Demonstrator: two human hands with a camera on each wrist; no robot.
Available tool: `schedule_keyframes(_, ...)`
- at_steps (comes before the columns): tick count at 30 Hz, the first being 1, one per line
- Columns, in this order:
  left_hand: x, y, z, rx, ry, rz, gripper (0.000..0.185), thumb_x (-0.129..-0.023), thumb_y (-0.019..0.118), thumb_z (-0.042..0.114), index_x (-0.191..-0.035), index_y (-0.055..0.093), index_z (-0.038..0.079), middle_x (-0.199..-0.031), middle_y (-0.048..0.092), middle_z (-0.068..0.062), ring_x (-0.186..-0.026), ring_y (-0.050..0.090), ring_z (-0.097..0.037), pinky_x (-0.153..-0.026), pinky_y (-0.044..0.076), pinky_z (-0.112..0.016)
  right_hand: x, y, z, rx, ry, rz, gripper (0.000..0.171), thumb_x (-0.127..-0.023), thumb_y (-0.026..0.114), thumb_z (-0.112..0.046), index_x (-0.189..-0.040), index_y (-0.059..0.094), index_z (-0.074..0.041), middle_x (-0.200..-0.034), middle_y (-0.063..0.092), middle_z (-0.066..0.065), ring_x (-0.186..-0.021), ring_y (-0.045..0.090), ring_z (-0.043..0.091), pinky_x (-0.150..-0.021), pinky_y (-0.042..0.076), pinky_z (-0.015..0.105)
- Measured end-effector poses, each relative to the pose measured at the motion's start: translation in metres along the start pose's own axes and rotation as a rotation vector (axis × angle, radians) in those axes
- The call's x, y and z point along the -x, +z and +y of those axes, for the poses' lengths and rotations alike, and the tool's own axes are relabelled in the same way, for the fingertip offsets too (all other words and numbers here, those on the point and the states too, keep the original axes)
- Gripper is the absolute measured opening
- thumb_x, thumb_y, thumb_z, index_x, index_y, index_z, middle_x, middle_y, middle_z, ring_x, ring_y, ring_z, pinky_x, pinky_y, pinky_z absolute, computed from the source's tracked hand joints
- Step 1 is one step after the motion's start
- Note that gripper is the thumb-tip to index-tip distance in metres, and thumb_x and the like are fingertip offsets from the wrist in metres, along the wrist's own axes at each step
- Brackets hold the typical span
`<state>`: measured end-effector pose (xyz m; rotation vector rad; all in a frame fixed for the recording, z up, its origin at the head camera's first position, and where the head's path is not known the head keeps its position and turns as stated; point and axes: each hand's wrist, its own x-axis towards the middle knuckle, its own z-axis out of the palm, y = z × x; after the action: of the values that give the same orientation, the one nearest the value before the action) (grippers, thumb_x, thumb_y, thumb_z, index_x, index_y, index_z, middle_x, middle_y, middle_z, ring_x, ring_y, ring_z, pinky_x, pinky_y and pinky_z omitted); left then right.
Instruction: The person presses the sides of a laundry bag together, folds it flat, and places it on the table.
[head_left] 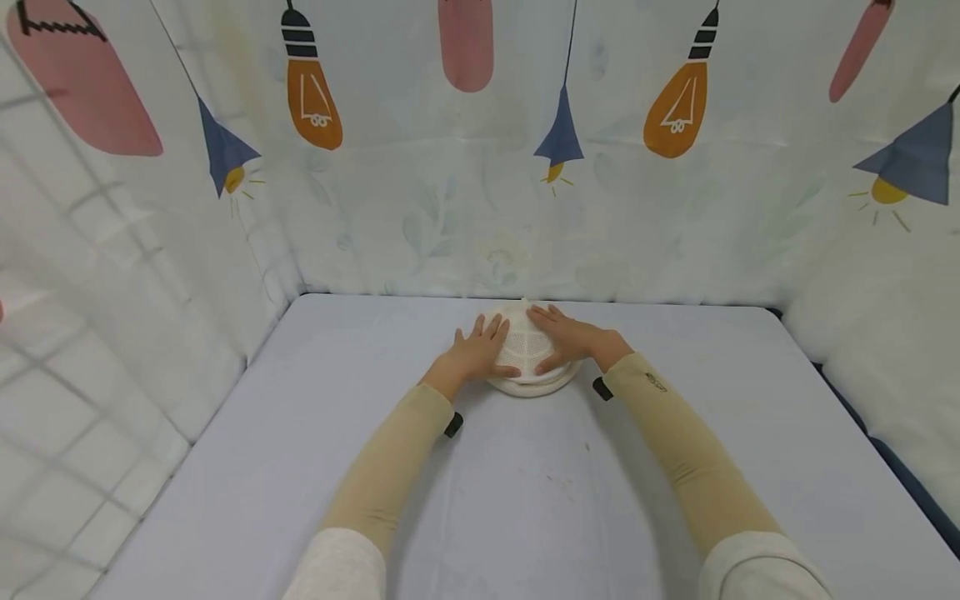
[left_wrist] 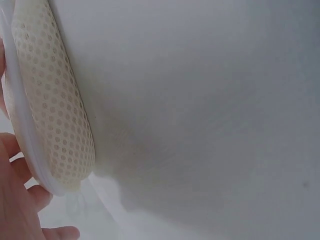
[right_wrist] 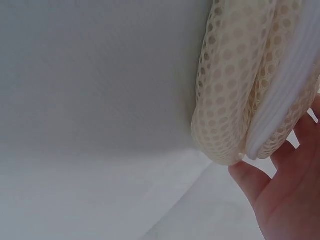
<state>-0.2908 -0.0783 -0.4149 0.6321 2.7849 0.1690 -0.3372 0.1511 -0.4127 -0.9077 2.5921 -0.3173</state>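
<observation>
A round cream mesh laundry bag (head_left: 527, 350) lies at the far middle of the table. My left hand (head_left: 474, 357) rests on its left side, fingers spread and thumb pointing inward. On the opposite side, my right hand (head_left: 573, 337) touches the top and right edge with fingers spread. In the left wrist view, the bag's padded mesh side (left_wrist: 55, 100) bulges below a smooth white band (left_wrist: 22, 107). Two thick mesh folds and white ribbed trim (right_wrist: 285, 90) show in the right wrist view, with the right fingertips at the edge.
The table (head_left: 360, 350) has a pale cloth cover with small dark marks near the middle. Behind it hangs a white curtain (head_left: 420, 208) printed with lamps and bulbs. Small black wrist devices (head_left: 603, 388) sit under both wrists.
</observation>
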Motion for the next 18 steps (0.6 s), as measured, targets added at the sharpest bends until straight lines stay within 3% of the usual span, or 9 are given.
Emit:
schedule_keyframes(9, -0.002, -0.003, -0.008, -0.006, 0.020, 0.012, 0.101, -0.098, 0.054, 0.066, -0.166, 0.004, 0.011, -0.172, -0.003, -0.010, -0.156, -0.003, -0.037, -0.117, 0.014, -0.069, 0.004, 0.001, 0.000, -0.045, -0.048, 0.039, 0.117, -0.089, 0.079, -0.047, -0.163, 0.001, 0.001, -0.170, -0.005, 0.019, -0.153, -0.008, 0.047, -0.123, 0.010, 0.058)
schedule_keyframes(18, -0.003, -0.007, -0.014, -0.013, 0.037, 0.010, 0.109, -0.094, 0.058, 0.069, -0.166, 0.003, 0.010, -0.172, -0.004, -0.009, -0.156, -0.002, -0.037, -0.118, 0.014, -0.069, 0.015, 0.000, 0.007, -0.041, 0.000, 0.047, 0.120, -0.091, 0.075, -0.052, -0.161, -0.004, 0.005, -0.169, -0.008, 0.022, -0.154, -0.009, 0.043, -0.124, 0.009, 0.055)
